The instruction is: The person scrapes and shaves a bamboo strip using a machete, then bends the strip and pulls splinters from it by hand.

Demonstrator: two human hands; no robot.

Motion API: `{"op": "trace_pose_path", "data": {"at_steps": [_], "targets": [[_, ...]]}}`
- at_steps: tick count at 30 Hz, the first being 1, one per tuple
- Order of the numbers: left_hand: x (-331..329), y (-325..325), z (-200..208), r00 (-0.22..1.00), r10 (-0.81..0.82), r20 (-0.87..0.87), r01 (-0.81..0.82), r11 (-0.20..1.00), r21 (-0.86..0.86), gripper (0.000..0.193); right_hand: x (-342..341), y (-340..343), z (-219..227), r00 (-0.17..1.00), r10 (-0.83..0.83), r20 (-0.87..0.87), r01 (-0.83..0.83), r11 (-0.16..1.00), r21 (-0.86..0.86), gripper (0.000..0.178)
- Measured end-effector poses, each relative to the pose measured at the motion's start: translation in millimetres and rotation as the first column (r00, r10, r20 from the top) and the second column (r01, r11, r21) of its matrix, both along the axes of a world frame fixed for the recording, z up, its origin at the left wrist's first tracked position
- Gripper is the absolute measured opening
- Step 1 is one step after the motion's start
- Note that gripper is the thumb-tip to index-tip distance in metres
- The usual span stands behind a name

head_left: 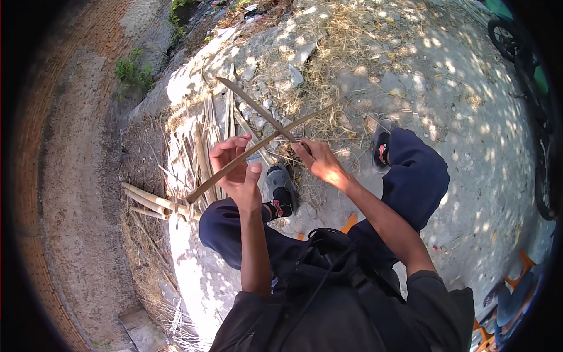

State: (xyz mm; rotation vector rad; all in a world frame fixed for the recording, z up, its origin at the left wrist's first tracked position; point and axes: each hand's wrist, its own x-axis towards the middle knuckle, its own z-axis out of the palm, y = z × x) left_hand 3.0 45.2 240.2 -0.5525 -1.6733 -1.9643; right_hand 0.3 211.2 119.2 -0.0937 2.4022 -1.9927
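In my right hand, closed round its handle, is a long-bladed knife whose blade points up and to the left. The blade crosses a long thin bamboo strip, which slants from above my left knee up to the right. My left hand is open, palm up, with thumb and fingers apart. The strip runs across this palm between thumb and fingers, and the fingers are not wrapped round it. Whether the blade presses on the strip I cannot tell.
Many split bamboo strips lie on the ground left of my feet, with thicker bamboo poles beside them. Dry straw and stones are scattered ahead. A brick-edged path runs at far left. Parked wheels and another person's leg show at right.
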Motion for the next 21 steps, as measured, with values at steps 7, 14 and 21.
{"op": "trace_pose_path", "data": {"at_steps": [7,14,21], "targets": [[-21.4,18.1,1.6,0.996,-0.055,0.066,0.041,0.980,0.196,0.063,-2.8,2.6,-3.2,1.000,0.009,-0.024,-0.008,0.999,0.047,0.058],[-42.0,20.1,100.8,0.991,-0.065,0.115,0.045,0.983,0.176,0.067,3.4,-4.2,67.0,0.999,0.045,-0.013,-0.046,0.992,-0.121,0.054],[-61.9,37.7,116.8,0.976,-0.167,0.140,0.141,0.974,0.176,0.064,1.1,-4.1,64.2,1.000,-0.008,-0.006,0.007,0.982,-0.187,0.058]]}}
